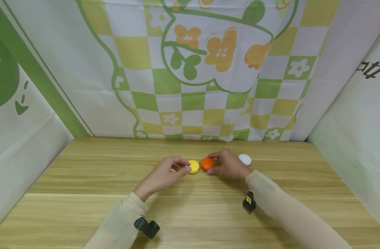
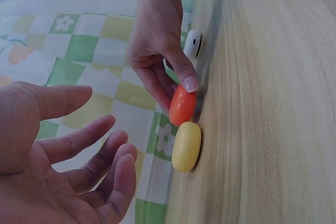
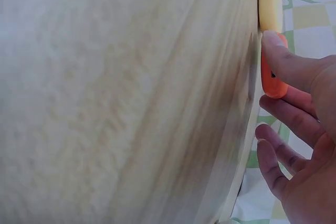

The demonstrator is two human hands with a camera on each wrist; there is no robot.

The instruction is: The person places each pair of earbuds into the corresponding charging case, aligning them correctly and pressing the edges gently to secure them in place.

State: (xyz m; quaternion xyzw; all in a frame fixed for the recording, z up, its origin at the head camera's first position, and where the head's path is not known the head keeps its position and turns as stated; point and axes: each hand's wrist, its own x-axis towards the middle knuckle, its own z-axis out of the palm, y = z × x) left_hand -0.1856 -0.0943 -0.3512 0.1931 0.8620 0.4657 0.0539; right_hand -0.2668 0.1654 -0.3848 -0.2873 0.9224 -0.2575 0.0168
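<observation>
Beside the middle of the table, a yellow round puck (image 1: pixel 194 166) lies flat. My left hand (image 1: pixel 165 174) is just left of it, with fingers loosely bent; the left wrist view shows a gap between these fingers and the yellow puck (image 2: pixel 186 147). My right hand (image 1: pixel 228 165) pinches an orange round puck (image 1: pixel 207 164) between thumb and fingers, close to the yellow one. In the right wrist view the thumb covers part of the orange puck (image 3: pixel 273 82). A white round puck (image 1: pixel 245 159) lies behind the right hand, with a small dark slot on its side.
The wooden table (image 1: pixel 190 211) runs back to a hanging cloth (image 1: pixel 193 100) with green and yellow checks and flowers. White printed cloth (image 1: pixel 361 114) also walls the right side. A small black camera mount (image 1: pixel 146 227) sits on each wrist.
</observation>
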